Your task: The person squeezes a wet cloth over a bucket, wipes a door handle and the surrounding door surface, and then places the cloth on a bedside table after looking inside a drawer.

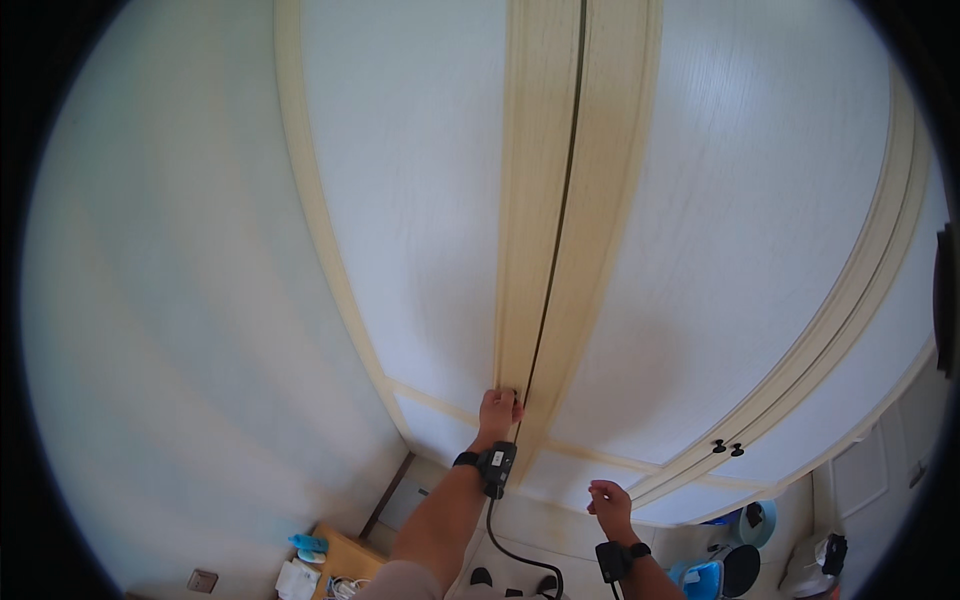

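Observation:
A tall wardrobe with white panels and cream wooden frames fills the view; its left door (420, 225) and right door (675, 247) meet at a narrow dark gap. My left hand (500, 412) grips a small dark knob (514, 396) on the left door's frame, beside that gap; the fingers mostly cover the knob. Lower right, my right hand (611, 506) hangs before the wardrobe's lower part, its fingers curled, with no object visible in it. Both wrists wear black strapped devices with cables.
Two black knobs (727, 448) sit on the doors farther right. A blue basin (754, 523), a blue bin (701, 580) and a bag (811, 562) stand on the floor at lower right. A wooden table (345, 559) holding bottles, tissues and cables is at lower left.

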A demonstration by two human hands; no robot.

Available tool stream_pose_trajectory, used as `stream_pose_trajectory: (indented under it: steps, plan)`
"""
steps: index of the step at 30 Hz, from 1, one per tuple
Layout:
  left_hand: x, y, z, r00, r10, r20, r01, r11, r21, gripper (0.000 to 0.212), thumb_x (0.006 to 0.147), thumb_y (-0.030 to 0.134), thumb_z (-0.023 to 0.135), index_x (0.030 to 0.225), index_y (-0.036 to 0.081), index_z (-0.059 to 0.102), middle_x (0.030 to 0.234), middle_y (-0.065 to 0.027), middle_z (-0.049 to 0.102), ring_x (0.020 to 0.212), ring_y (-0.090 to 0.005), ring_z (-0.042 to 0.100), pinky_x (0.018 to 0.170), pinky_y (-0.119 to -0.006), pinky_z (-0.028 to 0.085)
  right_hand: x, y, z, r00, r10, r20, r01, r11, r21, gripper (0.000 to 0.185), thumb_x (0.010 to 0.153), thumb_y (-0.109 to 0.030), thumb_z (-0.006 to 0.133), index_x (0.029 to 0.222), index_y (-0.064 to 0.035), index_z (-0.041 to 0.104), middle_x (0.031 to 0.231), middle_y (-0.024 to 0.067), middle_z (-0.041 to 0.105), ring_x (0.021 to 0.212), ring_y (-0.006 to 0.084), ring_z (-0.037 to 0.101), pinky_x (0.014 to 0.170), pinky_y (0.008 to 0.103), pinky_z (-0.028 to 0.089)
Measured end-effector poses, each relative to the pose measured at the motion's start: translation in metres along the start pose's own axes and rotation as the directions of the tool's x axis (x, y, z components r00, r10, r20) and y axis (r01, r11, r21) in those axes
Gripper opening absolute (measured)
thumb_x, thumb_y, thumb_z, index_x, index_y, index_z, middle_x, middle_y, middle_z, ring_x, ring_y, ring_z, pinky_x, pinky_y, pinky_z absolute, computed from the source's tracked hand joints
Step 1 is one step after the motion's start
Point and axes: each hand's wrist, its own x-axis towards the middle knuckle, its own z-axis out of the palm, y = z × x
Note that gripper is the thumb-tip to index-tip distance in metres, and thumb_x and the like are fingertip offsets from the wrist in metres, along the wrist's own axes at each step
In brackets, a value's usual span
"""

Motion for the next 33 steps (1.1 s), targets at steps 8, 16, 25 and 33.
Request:
stream_pose_trajectory:
  steps: [8,16,25,33]
  plan:
    - [-0.076,0.033,-0.056,0.999,-0.051,0.007,0.050,0.995,0.080,0.014,0.089,0.019,0.052,0.085,0.006,0.048,0.064,-0.0038,0.050,0.051,-0.0125,0.048,0.046,-0.027,0.040,0.051,-0.058,0.057,0.973,-0.025,0.229,0.019,0.999,0.031,0.016,0.088,-0.003,0.053,0.102,-0.0022,0.061,0.087,0.0047,0.064,0.061,0.0100,0.057,0.056,0.0229,0.048]
    - [-0.166,0.088,-0.170,0.984,-0.053,-0.169,0.085,0.979,0.187,0.021,0.086,0.026,0.055,0.080,0.006,0.056,0.060,-0.0023,0.050,0.049,-0.0089,0.045,0.043,-0.024,0.034,0.087,-0.054,0.101,0.872,-0.174,0.457,0.091,0.976,0.198,0.015,0.085,-0.002,0.056,0.098,-0.0025,0.062,0.084,0.0022,0.064,0.067,0.0077,0.055,0.059,0.0223,0.046]
    - [-0.190,0.101,-0.241,0.846,0.222,-0.484,-0.135,0.969,0.208,0.016,0.086,0.021,0.051,0.085,0.007,0.057,0.068,0.0001,0.057,0.054,-0.0058,0.048,0.048,-0.020,0.037,0.092,-0.077,0.152,0.769,-0.080,0.634,0.028,0.995,0.091,0.017,0.088,-0.003,0.052,0.103,-0.0019,0.061,0.087,0.0042,0.064,0.070,0.0087,0.055,0.063,0.0237,0.046]
    - [-0.195,0.107,-0.248,0.855,0.241,-0.459,-0.198,0.970,0.141,0.018,0.092,0.023,0.050,0.095,0.008,0.059,0.077,0.0005,0.061,0.061,-0.0067,0.056,0.050,-0.019,0.043,0.079,-0.052,0.155,0.740,0.031,0.672,-0.014,0.999,-0.030,0.021,0.089,-0.009,0.050,0.105,-0.0038,0.063,0.085,0.0031,0.065,0.076,0.0085,0.058,0.068,0.0228,0.048]
